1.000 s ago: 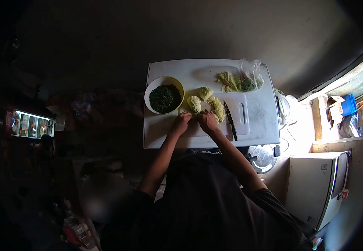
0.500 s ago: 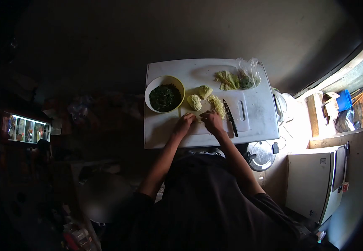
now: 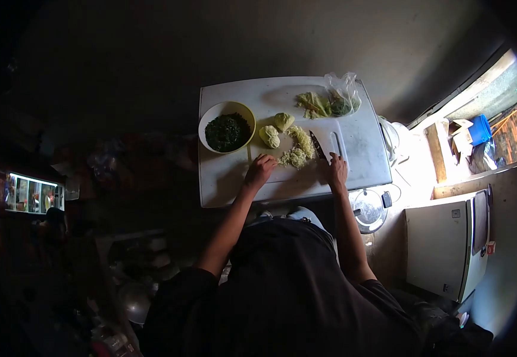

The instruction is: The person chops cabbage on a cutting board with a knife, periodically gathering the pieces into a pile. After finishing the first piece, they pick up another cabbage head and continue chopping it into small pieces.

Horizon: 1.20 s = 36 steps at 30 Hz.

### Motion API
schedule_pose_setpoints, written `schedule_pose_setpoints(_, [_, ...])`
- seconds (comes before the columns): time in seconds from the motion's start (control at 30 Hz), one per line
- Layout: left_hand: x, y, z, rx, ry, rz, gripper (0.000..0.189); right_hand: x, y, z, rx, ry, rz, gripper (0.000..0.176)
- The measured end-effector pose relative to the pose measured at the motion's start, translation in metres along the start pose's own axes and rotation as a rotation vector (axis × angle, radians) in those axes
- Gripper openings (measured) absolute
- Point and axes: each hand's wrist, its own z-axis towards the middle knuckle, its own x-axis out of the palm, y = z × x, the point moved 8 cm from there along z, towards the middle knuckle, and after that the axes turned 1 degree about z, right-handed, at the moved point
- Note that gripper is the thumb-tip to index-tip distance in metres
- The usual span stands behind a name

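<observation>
On the white cutting board (image 3: 288, 175), shredded cabbage (image 3: 299, 149) lies in a curved heap. My right hand (image 3: 336, 172) is closed round the handle of the kitchen knife (image 3: 316, 143), right of the heap, and hides most of that handle. The dark blade points away from me. My left hand (image 3: 259, 170) rests at the board's left side with curled fingers; whatever they hold, if anything, is hidden. Two pale cabbage pieces (image 3: 269, 136) sit just beyond it. A white and yellow-green bowl (image 3: 251, 122) of chopped dark greens (image 3: 227, 132) stands at the left.
Loose cabbage leaves (image 3: 313, 105) and a clear plastic bag (image 3: 344, 98) with something green lie at the back of the white table (image 3: 365, 169). A round lidded pot (image 3: 368, 211) stands below the right edge. A white fridge-like cabinet (image 3: 437, 247) is farther right.
My right hand has left the shredded cabbage and moved right onto the knife handle. More shreds now lie heaped at the near end. The whole view has shifted slightly.
</observation>
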Motion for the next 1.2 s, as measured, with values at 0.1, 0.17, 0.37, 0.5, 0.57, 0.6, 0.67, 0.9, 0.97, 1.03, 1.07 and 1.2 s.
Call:
schedule_pose_setpoints(0.1, [0.001,-0.004,0.0,-0.013,-0.018,-0.017,0.007,0.005,0.002,0.002,0.041,0.082,0.061,0.044])
schedule_pose_setpoints(0.17, [0.003,-0.001,0.0,-0.023,-0.026,-0.016,0.007,0.006,0.005,0.004,0.091,0.153,0.086,0.04])
schedule_pose_setpoints(0.37, [0.004,-0.006,0.0,-0.065,-0.067,0.036,0.011,0.017,0.001,0.009,-0.077,0.041,0.266,0.02])
schedule_pose_setpoints(0.5, [0.005,-0.005,-0.002,-0.142,-0.127,0.067,0.01,-0.015,0.03,0.008,-0.132,0.043,0.44,0.016])
schedule_pose_setpoints(0.57, [0.008,-0.007,-0.002,-0.169,-0.113,0.083,0.01,-0.019,0.046,0.001,-0.117,0.091,0.528,0.016])
schedule_pose_setpoints(0.6, [0.006,-0.009,-0.001,-0.214,-0.124,0.07,0.009,-0.017,0.052,-0.004,-0.105,0.134,0.612,0.017])
schedule_pose_setpoints(0.67, [0.008,-0.01,0.0,-0.258,-0.133,0.057,0.009,-0.026,0.075,-0.02,-0.138,0.211,0.642,0.023])
schedule_pose_setpoints(0.9, [0.008,-0.015,-0.006,-0.282,-0.155,0.052,0.007,0.014,0.089,-0.056,-0.125,0.388,0.557,0.023])
schedule_pose_setpoints(0.97, [0.011,-0.015,-0.009,-0.284,-0.18,0.052,0.008,0.012,0.094,-0.062,-0.144,0.45,0.526,0.023])
schedule_pose_setpoints(1.03, [0.012,-0.011,-0.012,-0.301,-0.251,0.034,0.009,0.012,0.097,-0.066,-0.174,0.456,0.515,0.024])
schedule_pose_setpoints(1.07, [0.015,-0.01,-0.012,-0.299,-0.254,0.034,0.009,0.011,0.098,-0.069,-0.201,0.465,0.503,0.024])
schedule_pose_setpoints(1.2, [0.013,-0.01,-0.017,-0.301,-0.324,0.13,0.012,0.01,0.098,-0.081,-0.236,0.545,0.351,0.021])
